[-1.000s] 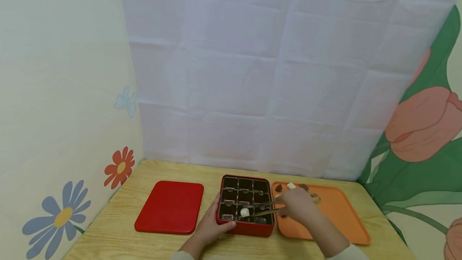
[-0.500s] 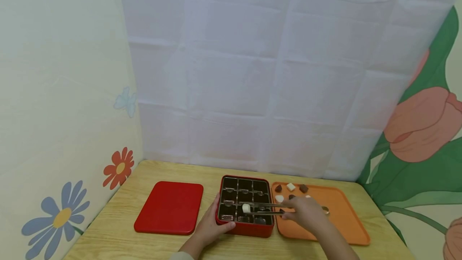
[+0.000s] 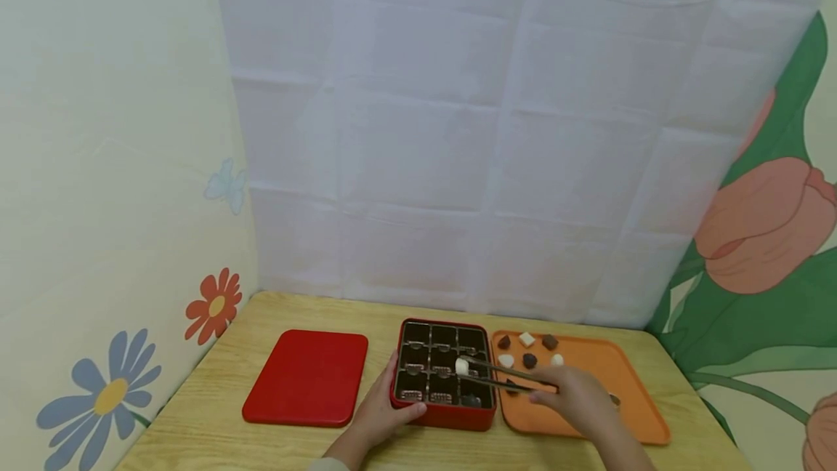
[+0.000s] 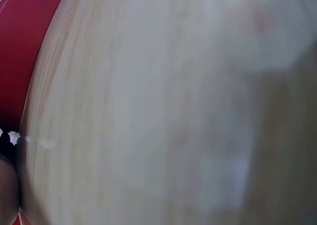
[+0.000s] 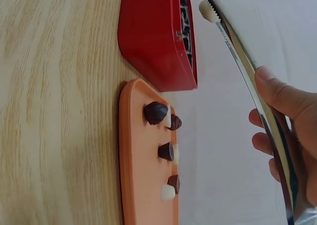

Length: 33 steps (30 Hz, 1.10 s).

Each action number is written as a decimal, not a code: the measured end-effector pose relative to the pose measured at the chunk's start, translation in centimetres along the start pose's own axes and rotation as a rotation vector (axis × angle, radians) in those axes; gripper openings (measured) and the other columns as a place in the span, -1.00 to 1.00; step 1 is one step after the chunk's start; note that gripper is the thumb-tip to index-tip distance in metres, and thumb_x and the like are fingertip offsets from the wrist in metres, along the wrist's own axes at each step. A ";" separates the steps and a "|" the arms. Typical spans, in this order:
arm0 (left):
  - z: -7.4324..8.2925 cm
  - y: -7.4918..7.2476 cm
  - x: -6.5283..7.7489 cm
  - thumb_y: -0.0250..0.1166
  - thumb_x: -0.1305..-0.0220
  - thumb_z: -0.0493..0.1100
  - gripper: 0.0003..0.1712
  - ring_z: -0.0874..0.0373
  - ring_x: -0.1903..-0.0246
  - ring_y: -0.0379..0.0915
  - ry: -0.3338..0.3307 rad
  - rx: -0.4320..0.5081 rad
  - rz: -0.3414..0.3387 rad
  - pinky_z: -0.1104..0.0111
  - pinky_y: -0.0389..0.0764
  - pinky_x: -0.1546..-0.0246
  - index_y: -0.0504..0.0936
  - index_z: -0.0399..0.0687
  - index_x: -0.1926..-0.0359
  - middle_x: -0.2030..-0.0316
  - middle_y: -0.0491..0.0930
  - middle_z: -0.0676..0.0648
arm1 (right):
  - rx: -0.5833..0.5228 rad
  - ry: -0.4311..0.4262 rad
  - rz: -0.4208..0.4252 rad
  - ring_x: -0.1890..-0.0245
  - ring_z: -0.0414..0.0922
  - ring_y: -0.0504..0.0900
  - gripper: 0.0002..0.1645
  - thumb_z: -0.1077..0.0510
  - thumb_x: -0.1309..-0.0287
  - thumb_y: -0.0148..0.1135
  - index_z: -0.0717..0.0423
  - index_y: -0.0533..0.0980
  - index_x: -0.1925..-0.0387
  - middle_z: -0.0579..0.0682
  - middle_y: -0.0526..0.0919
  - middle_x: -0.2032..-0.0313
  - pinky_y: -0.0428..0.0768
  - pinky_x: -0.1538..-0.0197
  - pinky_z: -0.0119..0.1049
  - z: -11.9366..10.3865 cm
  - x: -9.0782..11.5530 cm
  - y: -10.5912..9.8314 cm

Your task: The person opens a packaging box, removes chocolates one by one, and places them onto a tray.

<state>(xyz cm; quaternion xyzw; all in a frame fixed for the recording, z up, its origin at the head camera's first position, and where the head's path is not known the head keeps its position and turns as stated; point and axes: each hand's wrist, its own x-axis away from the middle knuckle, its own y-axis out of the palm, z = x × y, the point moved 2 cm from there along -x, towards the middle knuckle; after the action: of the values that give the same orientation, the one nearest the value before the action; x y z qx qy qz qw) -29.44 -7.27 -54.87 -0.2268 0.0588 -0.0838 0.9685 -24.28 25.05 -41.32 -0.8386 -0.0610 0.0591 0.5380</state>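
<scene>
My right hand [image 3: 578,398] holds metal tongs [image 5: 245,46] with serrated tips. Pinched at the tips is a small white chocolate [image 3: 461,366], raised above the right half of a red box [image 3: 451,416]. Inside the box is a dark divider with several square compartments; whether chocolates lie in them I cannot tell. At the box's front left corner my left hand [image 3: 381,407] grips its side, thumb along the front. The left wrist view catches only a bit of that hand, a red surface at the upper left and tabletop.
Right of the box lies an orange tray [image 3: 608,376] bearing several dark and white chocolates, among them a dark one [image 5: 155,113] near its edge. A red lid [image 3: 307,376] rests on the wooden table [image 3: 216,413] at the left. A white cloth hangs behind.
Tongs and white chocolate have risen from the front middle compartment and moved right and farther back. My right hand has shifted right, uncovering more chocolates. The left hand stays on the box.
</scene>
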 end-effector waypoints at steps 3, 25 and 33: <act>-0.1 0.0 0.0 0.51 0.01 0.19 0.31 -0.38 -0.42 0.06 0.000 0.008 0.000 -0.31 0.27 -0.23 -0.13 0.06 -0.58 -0.48 0.08 -0.31 | -0.018 0.058 0.006 0.04 0.04 0.70 -0.34 -0.23 0.11 0.43 0.02 0.67 -0.02 0.01 0.73 0.02 0.64 0.07 0.01 1.0 0.5 -0.3; 0.2 0.0 0.0 0.50 0.02 0.23 0.33 -0.36 -0.43 0.04 0.000 -0.011 0.011 -0.33 0.27 -0.22 -0.15 0.09 -0.58 -0.49 0.07 -0.29 | -0.055 0.225 -0.014 0.12 0.05 0.71 -0.38 -0.18 -0.02 0.39 0.18 0.66 0.01 0.07 0.74 0.11 0.65 0.12 -0.04 8.7 3.6 -0.3; 0.3 -0.1 -0.1 0.53 0.03 0.17 0.33 -0.34 -0.42 0.06 0.022 0.029 0.012 -0.30 0.27 -0.24 -0.14 0.07 -0.58 -0.48 0.11 -0.30 | 0.005 0.263 -0.043 0.05 0.19 0.67 -0.17 -0.31 0.00 0.34 0.28 0.60 -0.06 0.24 0.70 0.03 0.62 0.06 0.06 11.1 4.3 0.4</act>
<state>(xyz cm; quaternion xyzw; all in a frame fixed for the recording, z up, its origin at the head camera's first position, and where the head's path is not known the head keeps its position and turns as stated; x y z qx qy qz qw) -29.47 -7.20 -54.61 -0.2112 0.0697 -0.0811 0.9716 -21.84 35.55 -46.43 -0.8364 -0.0077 -0.0625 0.5445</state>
